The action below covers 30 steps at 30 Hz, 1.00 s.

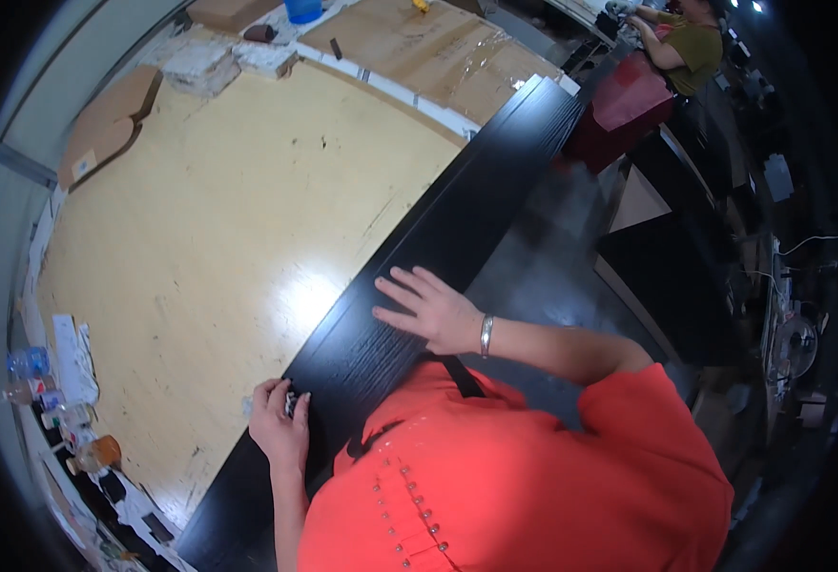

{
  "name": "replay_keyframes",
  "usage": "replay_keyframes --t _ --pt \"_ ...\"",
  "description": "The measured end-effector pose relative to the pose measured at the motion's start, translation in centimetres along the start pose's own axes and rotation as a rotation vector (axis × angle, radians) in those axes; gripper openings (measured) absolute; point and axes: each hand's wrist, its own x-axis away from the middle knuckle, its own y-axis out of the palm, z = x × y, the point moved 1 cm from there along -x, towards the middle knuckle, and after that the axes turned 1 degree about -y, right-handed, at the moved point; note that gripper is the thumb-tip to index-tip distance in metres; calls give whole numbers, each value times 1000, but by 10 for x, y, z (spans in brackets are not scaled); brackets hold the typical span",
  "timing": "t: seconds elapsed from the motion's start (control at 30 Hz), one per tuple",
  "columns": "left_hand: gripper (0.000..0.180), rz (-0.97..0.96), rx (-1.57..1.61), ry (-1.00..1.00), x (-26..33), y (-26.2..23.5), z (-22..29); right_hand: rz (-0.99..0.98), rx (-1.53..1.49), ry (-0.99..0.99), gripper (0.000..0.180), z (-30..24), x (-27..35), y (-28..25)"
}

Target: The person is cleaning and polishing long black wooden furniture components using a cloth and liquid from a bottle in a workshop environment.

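Head view: we look down on a long black board [481,186] with a grained, glossy face, lying aslant across the near side of a pale worktop [199,210].
Left hand: ours [280,426] is at the board's far edge, toward its lower-left end, fingers curled around a small dark-and-whitish object [291,404]; we cannot tell its kind.
Right hand: ours [430,313] lies palm down on the board near its middle, fingers spread, grasping nothing; a silvery band [486,337] circles the wrist.
Worktop's left edge: we see bottles, one with orange-brown liquid [97,456], and above them a brown, curved-edged piece [104,124].
Worktop's far side: we find flattened cardboard [438,50] and a blue container [303,10].
Right of us: black panels [667,267] stand beyond the board, and a co-worker in an olive top [703,48] is near its upper end.
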Motion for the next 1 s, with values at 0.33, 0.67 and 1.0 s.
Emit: replay_keyframes --t 0.33,0.67,1.0 --pt "54 -68 1187 -229 -4 -7 36 68 -1014 223 84 -53 -40 -27" --pt "61 -78 -41 250 -32 62 78 690 -438 586 41 126 -6 -68" --pt "60 -60 -124 264 -34 66 68 526 240 848 25 358 33 -90"
